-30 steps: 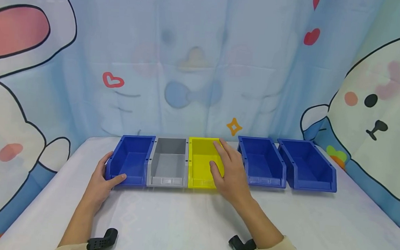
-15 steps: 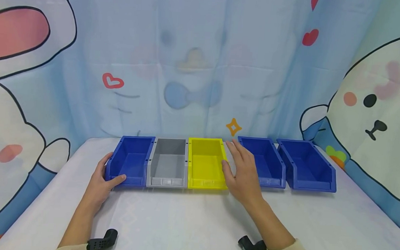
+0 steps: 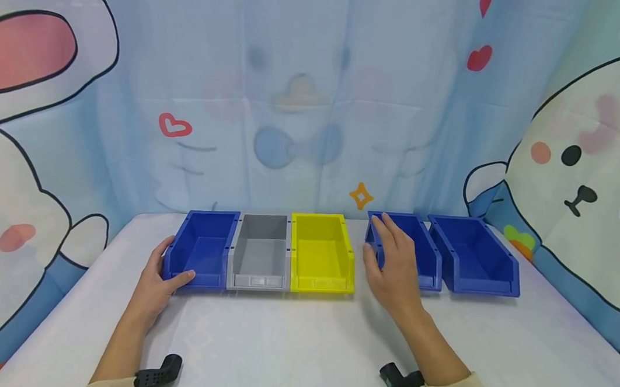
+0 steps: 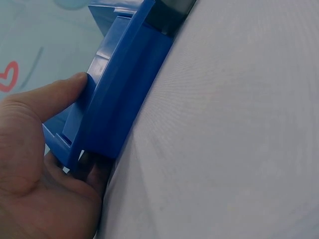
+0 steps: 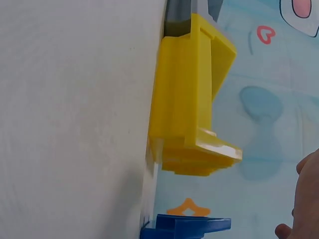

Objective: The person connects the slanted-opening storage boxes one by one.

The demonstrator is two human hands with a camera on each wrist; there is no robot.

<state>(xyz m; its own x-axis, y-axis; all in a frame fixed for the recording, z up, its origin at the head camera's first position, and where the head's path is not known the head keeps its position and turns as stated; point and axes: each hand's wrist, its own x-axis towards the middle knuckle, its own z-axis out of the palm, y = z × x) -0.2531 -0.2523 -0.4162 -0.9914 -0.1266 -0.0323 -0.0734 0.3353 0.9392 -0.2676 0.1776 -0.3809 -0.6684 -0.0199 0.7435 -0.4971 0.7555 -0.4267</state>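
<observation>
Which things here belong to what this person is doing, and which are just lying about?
Likely part of the job:
left-end blue bin, gripped by the left hand
grey bin and yellow bin, in line beside it
next blue bin, nearest the right hand
right-end blue bin, untouched

Probably just about:
white tablecloth
patterned curtain
black wrist devices

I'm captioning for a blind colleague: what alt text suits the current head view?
A person's left hand grips a blue bin left of a gray bin and a yellow bin on a white table. Past a gap, the right hand partly hides one of two more blue bins.
</observation>
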